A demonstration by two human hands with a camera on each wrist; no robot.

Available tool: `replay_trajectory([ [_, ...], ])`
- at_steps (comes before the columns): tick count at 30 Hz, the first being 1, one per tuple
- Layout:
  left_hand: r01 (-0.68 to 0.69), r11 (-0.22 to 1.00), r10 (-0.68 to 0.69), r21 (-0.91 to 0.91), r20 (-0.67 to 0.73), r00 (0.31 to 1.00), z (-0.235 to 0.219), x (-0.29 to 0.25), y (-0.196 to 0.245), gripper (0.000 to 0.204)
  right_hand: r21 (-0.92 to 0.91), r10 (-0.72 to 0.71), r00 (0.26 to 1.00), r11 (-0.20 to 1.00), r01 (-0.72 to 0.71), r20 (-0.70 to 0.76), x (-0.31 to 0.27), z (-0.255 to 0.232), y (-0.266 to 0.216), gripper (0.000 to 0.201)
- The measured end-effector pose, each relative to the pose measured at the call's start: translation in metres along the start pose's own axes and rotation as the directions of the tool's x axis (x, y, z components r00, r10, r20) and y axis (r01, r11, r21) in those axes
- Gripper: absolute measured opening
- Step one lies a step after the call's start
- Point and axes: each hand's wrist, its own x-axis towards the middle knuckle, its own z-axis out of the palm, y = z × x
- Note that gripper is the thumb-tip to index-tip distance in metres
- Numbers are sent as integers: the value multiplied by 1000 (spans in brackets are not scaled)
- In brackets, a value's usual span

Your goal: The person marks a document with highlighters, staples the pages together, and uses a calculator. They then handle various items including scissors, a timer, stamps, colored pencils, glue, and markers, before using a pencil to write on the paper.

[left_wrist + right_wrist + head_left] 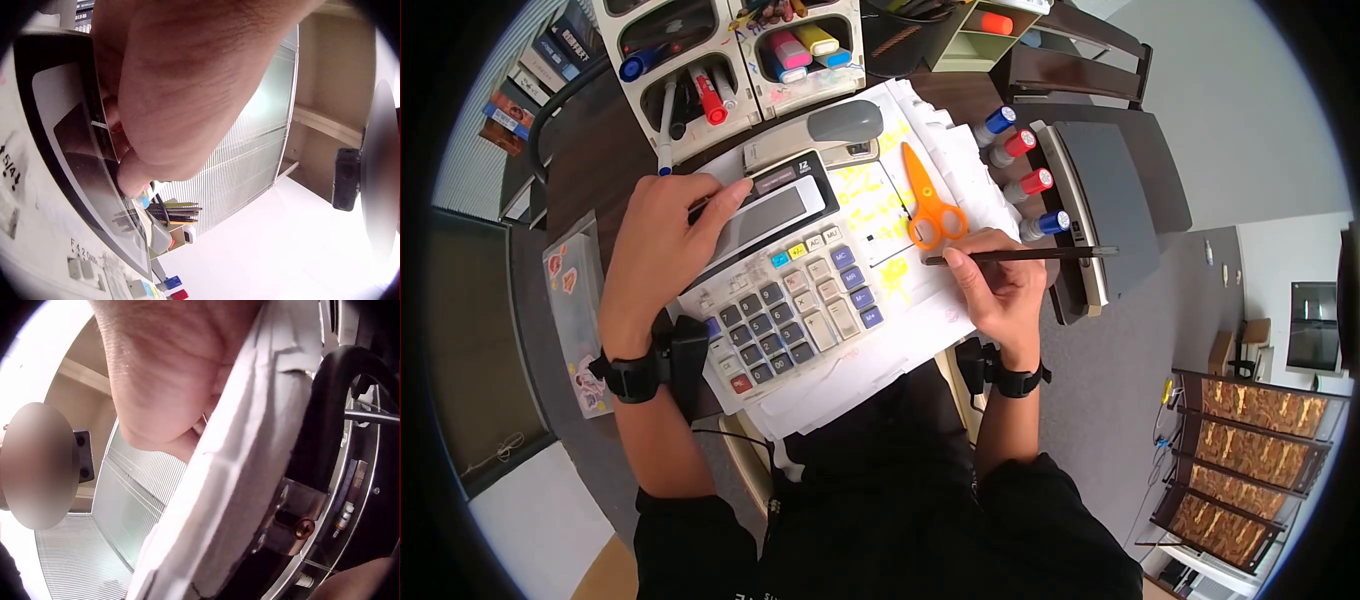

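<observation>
A large desk calculator [775, 300] with a grey display lies on a stack of white papers [810, 405]. My left hand [662, 240] grips its upper left edge, thumb on the edge by the display; the other fingers are partly hidden behind. The left wrist view shows this hand [187, 87] against the rim of the display [81, 144]. My right hand [1005, 295] pinches a thin dark pencil [1050, 254], held sideways over the paper's right side. Just beyond the pencil's left end lie orange-handled scissors [927, 200], on paper with yellow highlighter marks.
Behind the calculator sits a grey stapler [840, 125]. A pen organizer [690, 60] with markers and highlighters stands at the back. Several red and blue capped markers [1028, 185] line the right side, beside a grey box-like device [1100, 200]. A clear sticker-covered case [575, 310] lies left.
</observation>
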Motion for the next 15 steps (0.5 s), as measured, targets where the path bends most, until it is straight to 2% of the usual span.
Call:
replay_trajectory([
  [4, -29, 1000, 29, 5, -10, 1000, 1, 0, -3, 47, -31, -13, 1000, 999, 13, -5, 0, 0, 3, 6],
  [6, -43, 999, 43, 10, -31, 999, 3, 0, -4, 47, -123, -24, 1000, 992, 22, -13, 0, 2, 2, 7],
  [8, -55, 998, 56, 18, -49, 997, 1, 0, -6, 48, -136, -4, 1000, 991, 2, -13, 0, 2, 2, 8],
  [10, -19, 997, 16, 68, 44, 999, 0, 2, -7, 42, -165, 23, 1000, 986, -26, -21, 1, 1, 0, 10],
  [15, -23, 999, 22, 37, 27, 999, 1, 2, -7, 43, -169, 32, 999, 985, -31, 3, 2, 3, 1, 10],
])
